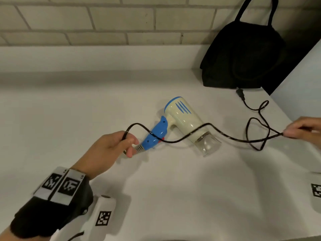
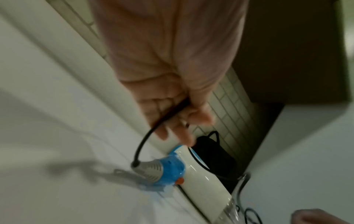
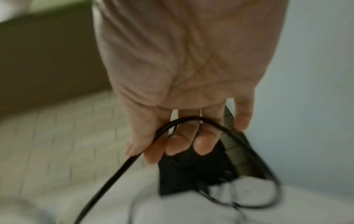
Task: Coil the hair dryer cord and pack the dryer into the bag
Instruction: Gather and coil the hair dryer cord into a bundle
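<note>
Black cord (image 1: 182, 139) is basically strung between both hands right now, so it looks to me like they're just starting the coil. Left hand (image 1: 111, 148) has its fingers curled round the cord right where it comes out of the grey strain relief (image 1: 139, 148) at the bottom of the blue handle (image 1: 157, 132). Makes sense, that end is the anchor and loops get built from there. Right hand (image 1: 302, 130) is way out at the right edge pinching the cord further along, and in the right wrist view the fingers (image 3: 203, 145) are hooked round a bend of it. My guess is that it's pulling the slack straight before winding.

Cream hair dryer (image 1: 184, 119) is lying on its side on the white counter (image 1: 156, 188), clear nozzle (image 1: 208, 145) pointing toward the person, and the cord crosses over handle and barrel. Rest of the cord is a messy tangle of loops near the right hand, with the plug (image 1: 240, 94) lying just in front of the black bag (image 1: 243, 56). That bag is propped against the tiled wall (image 1: 104, 21) at the back right, apart from the dryer and not yet packed. Can't tell if it's open.

Those kinks could snag when coiling, imo.
</note>
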A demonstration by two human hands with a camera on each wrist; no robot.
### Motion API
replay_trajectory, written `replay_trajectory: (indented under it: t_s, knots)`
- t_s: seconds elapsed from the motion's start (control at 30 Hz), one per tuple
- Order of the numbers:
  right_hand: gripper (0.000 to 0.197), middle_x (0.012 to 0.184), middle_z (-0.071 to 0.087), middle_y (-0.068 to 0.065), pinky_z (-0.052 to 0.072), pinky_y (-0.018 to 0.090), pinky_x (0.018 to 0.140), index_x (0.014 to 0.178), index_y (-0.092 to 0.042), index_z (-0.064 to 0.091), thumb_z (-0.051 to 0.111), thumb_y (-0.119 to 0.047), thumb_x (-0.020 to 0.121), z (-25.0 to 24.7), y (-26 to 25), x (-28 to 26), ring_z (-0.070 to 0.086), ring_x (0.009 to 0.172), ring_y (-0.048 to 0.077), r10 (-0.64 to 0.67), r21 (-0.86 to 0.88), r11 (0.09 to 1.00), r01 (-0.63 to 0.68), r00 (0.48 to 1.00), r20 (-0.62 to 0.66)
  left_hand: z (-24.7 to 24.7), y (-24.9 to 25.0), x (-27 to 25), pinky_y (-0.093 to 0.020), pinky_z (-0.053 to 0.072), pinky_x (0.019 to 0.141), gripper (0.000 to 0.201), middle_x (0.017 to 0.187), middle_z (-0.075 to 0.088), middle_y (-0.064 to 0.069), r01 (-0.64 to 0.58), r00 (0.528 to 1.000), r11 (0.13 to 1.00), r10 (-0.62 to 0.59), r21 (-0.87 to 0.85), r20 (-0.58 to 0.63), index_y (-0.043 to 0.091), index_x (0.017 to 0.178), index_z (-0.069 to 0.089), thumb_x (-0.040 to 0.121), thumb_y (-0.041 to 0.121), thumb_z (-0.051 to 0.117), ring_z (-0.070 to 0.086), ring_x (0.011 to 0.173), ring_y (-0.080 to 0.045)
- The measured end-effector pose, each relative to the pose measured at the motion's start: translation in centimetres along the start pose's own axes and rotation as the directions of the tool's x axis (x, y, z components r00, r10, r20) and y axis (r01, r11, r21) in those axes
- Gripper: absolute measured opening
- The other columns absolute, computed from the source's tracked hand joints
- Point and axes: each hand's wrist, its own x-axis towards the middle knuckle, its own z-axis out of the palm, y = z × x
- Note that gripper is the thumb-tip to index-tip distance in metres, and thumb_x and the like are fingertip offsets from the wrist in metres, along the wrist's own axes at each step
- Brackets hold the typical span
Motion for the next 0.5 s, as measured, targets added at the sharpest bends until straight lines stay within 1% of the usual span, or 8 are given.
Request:
replay_trajectory:
  t_s: [0.07,0.1,0.13,0.17,0.23,0.3,0.37,0.5]
  knots:
    - [0.028,0.074,0.063,-0.012,0.044,0.045,0.081,0.063,-0.056,0.053,0.04,-0.081,0.065,1.0,3.1,0.3,0.058,0.079,0.016,0.038,-0.373,0.927,-0.045,0.999,-0.026,0.4,0.6,-0.3,-0.016,0.043,0.075,0.026,0.046,0.056,0.01,-0.054,0.998,0.997,0.056,-0.05,0.035,0.025,0.074,0.058,0.092,0.018,0.041,0.062,0.062,-0.005]
    - [0.01,0.083,0.065,-0.008,0.042,0.053,0.087,0.07,-0.06,0.048,0.043,-0.068,0.073,2.2,2.4,0.3,0.06,0.085,0.024,0.055,-0.478,0.878,-0.024,0.997,0.05,0.7,1.0,-0.3,-0.014,0.043,0.072,0.024,0.046,0.055,0.01,-0.087,0.995,0.994,0.09,-0.063,0.043,0.026,0.074,0.057,0.093,0.02,0.042,0.059,0.059,-0.004]
    - [0.011,0.099,0.066,0.002,0.039,0.059,0.09,0.085,-0.063,0.047,0.043,-0.059,0.076,3.2,0.9,0.6,0.06,0.092,0.032,0.052,-0.528,0.849,0.007,0.994,0.096,1.2,1.4,-0.4,-0.013,0.042,0.069,0.022,0.046,0.055,0.009,-0.116,0.991,0.991,0.12,-0.071,0.053,0.027,0.075,0.057,0.092,0.025,0.043,0.056,0.056,-0.003]
    - [0.027,0.116,0.061,0.009,0.035,0.06,0.096,0.105,-0.056,0.047,0.043,-0.053,0.079,3.7,-1.3,0.8,0.058,0.102,0.034,0.046,-0.512,0.859,0.005,0.995,0.088,1.7,1.9,-0.5,-0.013,0.042,0.067,0.02,0.047,0.055,0.009,-0.149,0.985,0.986,0.154,-0.072,0.074,0.029,0.075,0.057,0.09,0.03,0.043,0.052,0.054,-0.003]
    - [0.05,0.136,0.045,0.002,0.027,0.043,0.108,0.132,-0.029,0.041,0.045,-0.046,0.084,4.9,-6.7,1.0,0.043,0.12,0.025,-0.092,-0.262,0.961,0.086,0.996,-0.01,2.9,2.8,-0.7,-0.015,0.043,0.064,0.02,0.049,0.054,0.009,-0.2,0.966,0.979,0.205,-0.05,0.158,0.03,0.077,0.056,0.091,0.028,0.043,0.049,0.053,-0.004]
    - [0.062,0.134,0.039,-0.007,0.023,0.025,0.109,0.135,-0.018,0.036,0.042,-0.053,0.085,6.5,-12.6,0.3,0.034,0.126,0.014,-0.367,-0.071,0.928,0.366,0.93,-0.007,4.2,3.7,-0.8,-0.016,0.045,0.058,0.017,0.051,0.053,0.011,-0.227,0.938,0.973,0.232,-0.049,0.256,0.025,0.082,0.057,0.091,0.024,0.043,0.05,0.051,-0.006]
    - [0.072,0.139,0.039,-0.003,0.021,0.027,0.112,0.138,-0.017,0.029,0.039,-0.059,0.08,8.9,-15.7,-0.3,0.03,0.129,0.009,-0.543,0.006,0.839,0.545,0.835,0.092,5.1,4.6,-0.9,-0.015,0.044,0.056,0.015,0.053,0.054,0.013,-0.258,0.91,0.965,0.261,-0.053,0.322,0.027,0.086,0.055,0.091,0.032,0.042,0.051,0.049,-0.006]
    - [0.07,0.135,0.05,0.001,0.01,0.031,0.113,0.14,-0.025,0.023,0.039,-0.056,0.079,12.8,-15.8,1.4,0.037,0.13,0.016,-0.418,-0.105,0.87,0.481,0.835,0.357,4.9,5.0,-1.6,-0.016,0.042,0.055,0.019,0.058,0.056,0.013,-0.289,0.887,0.955,0.292,-0.064,0.358,0.039,0.087,0.054,0.084,0.052,0.039,0.049,0.046,-0.005]
